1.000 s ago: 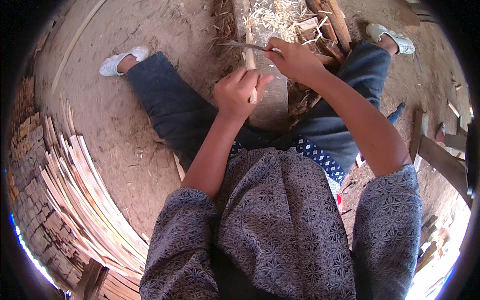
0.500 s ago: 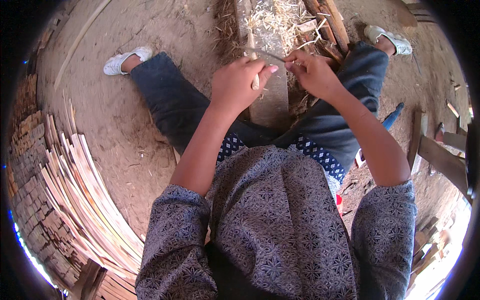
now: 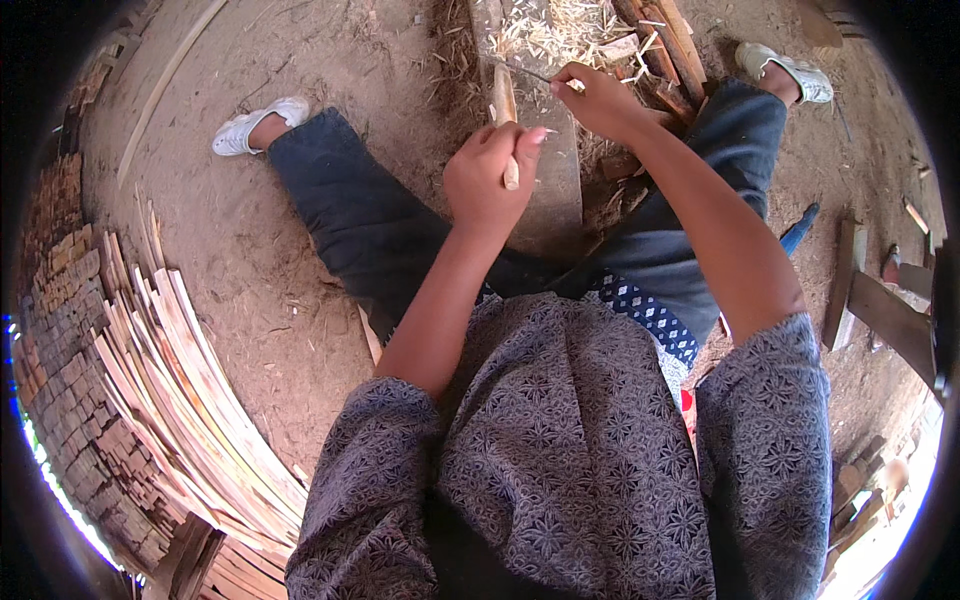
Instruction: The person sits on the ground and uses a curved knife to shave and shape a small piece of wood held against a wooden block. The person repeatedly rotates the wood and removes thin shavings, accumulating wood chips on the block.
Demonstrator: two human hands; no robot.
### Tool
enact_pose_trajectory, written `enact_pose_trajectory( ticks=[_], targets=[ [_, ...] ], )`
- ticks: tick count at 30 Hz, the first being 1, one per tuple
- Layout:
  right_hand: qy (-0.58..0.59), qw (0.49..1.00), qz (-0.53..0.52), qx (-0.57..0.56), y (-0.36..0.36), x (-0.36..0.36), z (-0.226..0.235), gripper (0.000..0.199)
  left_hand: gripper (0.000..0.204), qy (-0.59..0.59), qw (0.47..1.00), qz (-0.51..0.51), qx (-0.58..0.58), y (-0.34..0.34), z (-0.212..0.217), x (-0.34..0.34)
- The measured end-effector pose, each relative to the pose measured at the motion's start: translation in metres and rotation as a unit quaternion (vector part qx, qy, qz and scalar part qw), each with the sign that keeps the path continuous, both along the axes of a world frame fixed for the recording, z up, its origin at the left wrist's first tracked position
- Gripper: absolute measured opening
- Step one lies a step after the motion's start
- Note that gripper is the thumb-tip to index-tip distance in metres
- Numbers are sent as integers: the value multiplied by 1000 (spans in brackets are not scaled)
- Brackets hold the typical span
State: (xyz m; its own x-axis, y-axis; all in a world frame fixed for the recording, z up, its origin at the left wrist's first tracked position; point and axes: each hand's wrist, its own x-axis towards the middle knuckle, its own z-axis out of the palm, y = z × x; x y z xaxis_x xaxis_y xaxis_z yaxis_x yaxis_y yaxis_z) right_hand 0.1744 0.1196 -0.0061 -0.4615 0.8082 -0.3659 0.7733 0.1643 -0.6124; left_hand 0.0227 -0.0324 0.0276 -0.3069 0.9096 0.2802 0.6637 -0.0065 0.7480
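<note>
The left hand has its fingers curled tight round a short pale wooden stick, thumb and forefinger pinching it near its lower end, so the stick stands out of the fist and points away from the body, its long axis running almost straight up the picture with only a slight lean. The right hand sits just beside it, a little farther from the body and to the right, fingers closed on the handle of a thin blade; the handle itself is hidden in the fist. The blade lies crosswise to the stick, reaching leftward from the right hand to meet the stick at its far tip, so the two make roughly a right angle there and appear to touch. The left hand is thus the nearer one to the stick's lower end, the right hand to its tip. Both hands work over a grey plank that runs away from the person between the spread legs, with pale shavings heaped at its far end. Well apart, on the dirt at the person's left, lies a fanned pile of thin wooden slats.
</note>
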Motion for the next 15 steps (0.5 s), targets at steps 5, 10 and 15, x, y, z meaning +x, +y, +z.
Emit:
enact_pose_trajectory(
  ticks=[5,10,15],
  targets=[
    [96,993,52,51,-42,27,32,31,30,18,999,27,29,7,-9,15],
    [32,991,94,88,-48,34,71,22,30,39,999,6,-7,5,-8,9],
    [-17,991,95,96,-35,16,55,24,32,13,999,16,-42,7,-10,7]
  ],
)
